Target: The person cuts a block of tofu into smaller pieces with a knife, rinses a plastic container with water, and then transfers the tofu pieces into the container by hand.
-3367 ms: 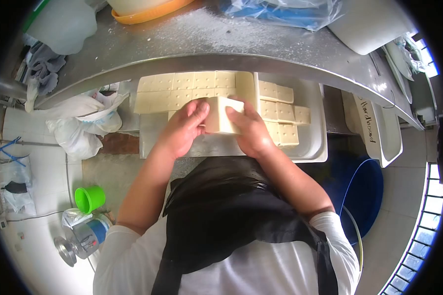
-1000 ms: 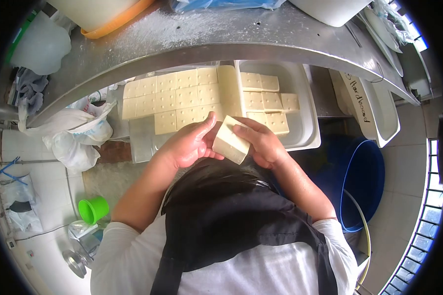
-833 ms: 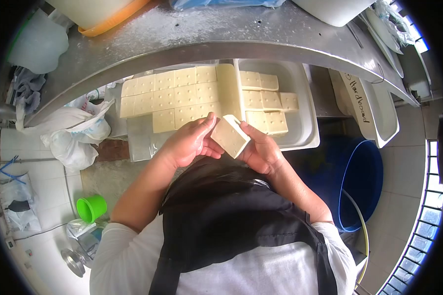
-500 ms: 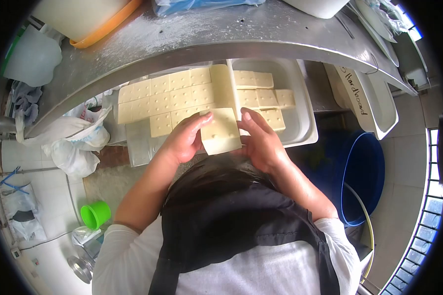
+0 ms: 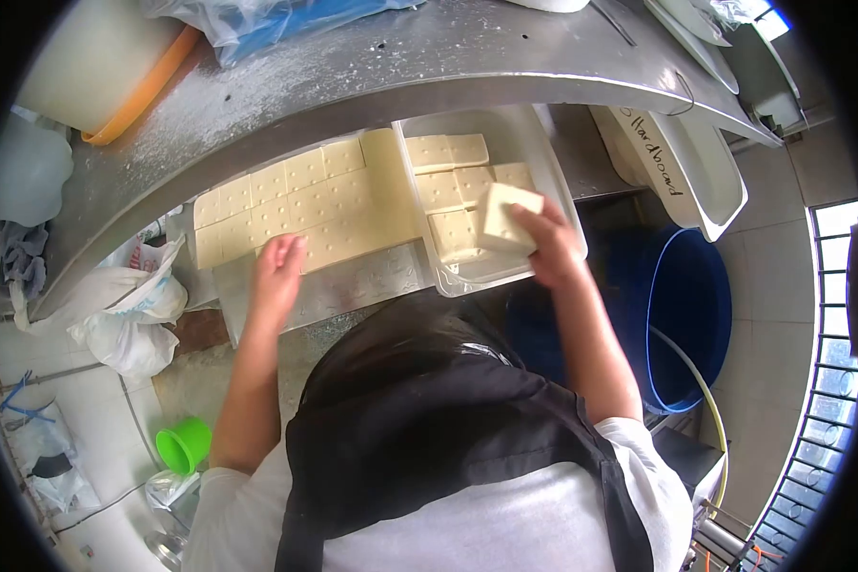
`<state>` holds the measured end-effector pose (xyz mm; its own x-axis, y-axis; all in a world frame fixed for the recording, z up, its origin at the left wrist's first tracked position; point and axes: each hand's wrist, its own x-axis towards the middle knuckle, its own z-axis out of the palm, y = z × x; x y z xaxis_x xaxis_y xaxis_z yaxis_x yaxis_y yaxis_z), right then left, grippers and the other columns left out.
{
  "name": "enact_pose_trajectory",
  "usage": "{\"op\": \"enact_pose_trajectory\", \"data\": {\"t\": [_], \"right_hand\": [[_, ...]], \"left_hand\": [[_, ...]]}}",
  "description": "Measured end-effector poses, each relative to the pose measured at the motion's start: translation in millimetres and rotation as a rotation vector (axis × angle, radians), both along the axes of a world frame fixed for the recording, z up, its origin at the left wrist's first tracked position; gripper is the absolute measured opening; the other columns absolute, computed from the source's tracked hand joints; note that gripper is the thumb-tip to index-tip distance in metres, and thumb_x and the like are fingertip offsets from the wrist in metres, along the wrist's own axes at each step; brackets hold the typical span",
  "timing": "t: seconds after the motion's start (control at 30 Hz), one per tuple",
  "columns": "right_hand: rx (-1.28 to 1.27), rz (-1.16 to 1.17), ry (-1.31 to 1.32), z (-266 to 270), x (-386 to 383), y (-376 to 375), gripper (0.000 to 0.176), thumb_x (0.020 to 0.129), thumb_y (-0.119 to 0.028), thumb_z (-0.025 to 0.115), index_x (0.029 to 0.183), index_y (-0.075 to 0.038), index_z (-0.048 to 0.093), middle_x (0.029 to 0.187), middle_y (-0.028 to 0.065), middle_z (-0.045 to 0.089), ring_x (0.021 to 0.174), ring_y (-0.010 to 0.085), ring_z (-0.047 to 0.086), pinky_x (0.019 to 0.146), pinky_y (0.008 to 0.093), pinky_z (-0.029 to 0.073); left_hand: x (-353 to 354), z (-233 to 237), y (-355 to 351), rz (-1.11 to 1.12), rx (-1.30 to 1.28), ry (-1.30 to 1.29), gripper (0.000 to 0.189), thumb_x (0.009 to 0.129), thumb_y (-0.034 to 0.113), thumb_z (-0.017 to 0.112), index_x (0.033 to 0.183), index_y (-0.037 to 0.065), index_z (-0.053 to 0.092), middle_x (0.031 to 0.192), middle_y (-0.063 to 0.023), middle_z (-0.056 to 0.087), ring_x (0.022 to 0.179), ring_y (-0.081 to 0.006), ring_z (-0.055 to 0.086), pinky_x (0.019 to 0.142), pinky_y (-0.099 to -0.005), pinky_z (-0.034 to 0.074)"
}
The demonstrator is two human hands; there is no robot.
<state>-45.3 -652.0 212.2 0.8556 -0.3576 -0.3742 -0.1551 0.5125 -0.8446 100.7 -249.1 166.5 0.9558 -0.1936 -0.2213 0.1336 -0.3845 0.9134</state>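
My right hand [image 5: 555,246] grips a pale tofu block [image 5: 510,217] by its right side, tilted over the white plastic tub [image 5: 500,278]. Inside that tub lie several similar tofu blocks in rows, partly hidden by the held one. My left hand [image 5: 281,272] is at the front edge of a scored tofu slab [image 5: 286,195], its fingers loosely bent and slightly apart, with nothing seen in them. Small round bumps dot the slab's squares, and a smooth pale strip [image 5: 391,200] runs along its right end, beside the tub.
A steel shelf [image 5: 400,91] dusted with white powder crosses above the slab. To the right stand a lettered white tub [image 5: 672,172] and a blue barrel [image 5: 691,319] with a hose. Plastic bags [image 5: 133,319] hang left; a green bucket [image 5: 183,445] sits below.
The tofu block has gone from between both hands to my right hand over the tub. My left hand has moved left to the slab's front edge. The view has shifted.
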Motion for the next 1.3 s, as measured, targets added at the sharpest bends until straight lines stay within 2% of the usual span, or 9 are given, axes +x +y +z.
{"op": "enact_pose_trajectory", "data": {"t": [0.17,0.23,0.3,0.5,0.57,0.73,0.83,1.1,1.3], "right_hand": [[-0.675,0.161,0.111,-24.5,10.1,-90.9,0.06,0.087,-0.014,0.083,0.14,0.0,0.059,0.109,0.0108,0.072,0.093,0.0176,0.068,0.084,0.0327,0.055],[-0.715,0.265,0.195,-55.6,18.7,-111.6,0.063,0.086,-0.013,0.082,0.142,0.0,0.057,0.108,0.0111,0.072,0.092,0.0182,0.068,0.083,0.0326,0.055],[-0.712,0.447,0.447,-69.3,26.4,-116.3,0.072,0.082,-0.012,0.08,0.148,0.0,0.053,0.107,0.0121,0.071,0.091,0.0198,0.068,0.084,0.0322,0.055],[-1.151,0.397,0.534,-82.2,25.1,-90.1,0.087,0.079,-0.021,0.074,0.157,-0.002,0.039,0.13,0.0306,0.067,0.119,0.0443,0.067,0.099,0.0475,0.053],[-1.244,0.393,0.538,-67.5,22.4,-78.3,0.085,0.082,-0.022,0.072,0.156,-0.001,0.038,0.133,0.0318,0.065,0.121,0.047,0.064,0.1,0.0492,0.053],[-1.729,0.193,0.243,-57.9,21.1,-50.9,0.062,0.095,-0.018,0.068,0.15,0.001,0.044,0.135,0.028,0.063,0.119,0.0499,0.063,0.103,0.0523,0.052],[-1.56,0.162,0.115,-40.7,33.7,-17.7,0.056,0.094,-0.016,0.074,0.144,-0.002,0.053,0.131,0.0231,0.064,0.112,0.0419,0.067,0.096,0.0484,0.055],[-0.945,0.336,-0.246,-16.6,58.8,106.3,0.053,0.094,-0.01,0.078,0.142,-0.001,0.056,0.123,0.0153,0.067,0.097,0.0232,0.07,0.086,0.0376,0.059],[-0.741,0.566,-0.394,47.3,81.0,172.0,0.077,0.092,-0.022,0.085,0.154,-0.001,0.044,0.137,0.0208,0.06,0.112,0.0263,0.064,0.095,0.0387,0.056]], "left_hand": [[46.9,-117.4,86.3,0.215,0.339,-0.258,0.046,0.107,0.044,0.062,0.121,0.001,0.069,0.114,-0.0134,0.074,0.105,-0.0245,0.07,0.095,-0.0398,0.054],[57.3,-121.8,94.2,0.163,0.736,-0.17,0.071,0.106,0.063,0.046,0.122,-0.002,0.069,0.129,-0.0272,0.068,0.124,-0.0439,0.063,0.107,-0.0562,0.045],[57.3,-114.5,67.8,0.04,0.898,-0.039,0.086,0.104,0.072,0.034,0.15,0.002,0.055,0.15,-0.0331,0.054,0.146,-0.052,0.041,0.123,-0.0624,0.025],[37.7,-82.8,30.3,0.151,0.252,0.156,0.09,0.098,0.071,0.059,0.161,0.008,0.042,0.163,-0.0267,0.043,0.156,-0.0438,0.031,0.124,-0.0634,0.023],[39.4,-56.8,27.6,0.413,0.102,0.367,0.085,0.092,0.062,0.074,0.155,0.009,0.05,0.154,-0.0197,0.054,0.146,-0.0361,0.046,0.117,-0.0577,0.036],[56.4,-79.2,56.7,0.308,-0.288,0.766,0.066,0.086,0.051,0.085,0.137,0.017,0.062,0.131,-0.0039,0.069,0.121,-0.023,0.06,0.096,-0.0495,0.046],[35.2,-90.0,50.1,0.242,-0.296,0.336,0.065,0.086,0.03,0.088,0.137,0.003,0.059,0.123,-0.0109,0.071,0.113,-0.0253,0.067,0.095,-0.0438,0.053],[2.9,-90.3,99.0,0.282,-0.794,0.452,0.046,0.093,0.017,0.077,0.132,-0.003,0.061,0.123,-0.0122,0.071,0.109,-0.025,0.072,0.093,-0.0422,0.058],[-9.8,27.1,20.2,0.126,-0.999,0.349,0.049,0.094,0.014,0.075,0.137,-0.001,0.058,0.125,-0.011,0.07,0.114,-0.0239,0.07,0.099,-0.0409,0.056]]}}
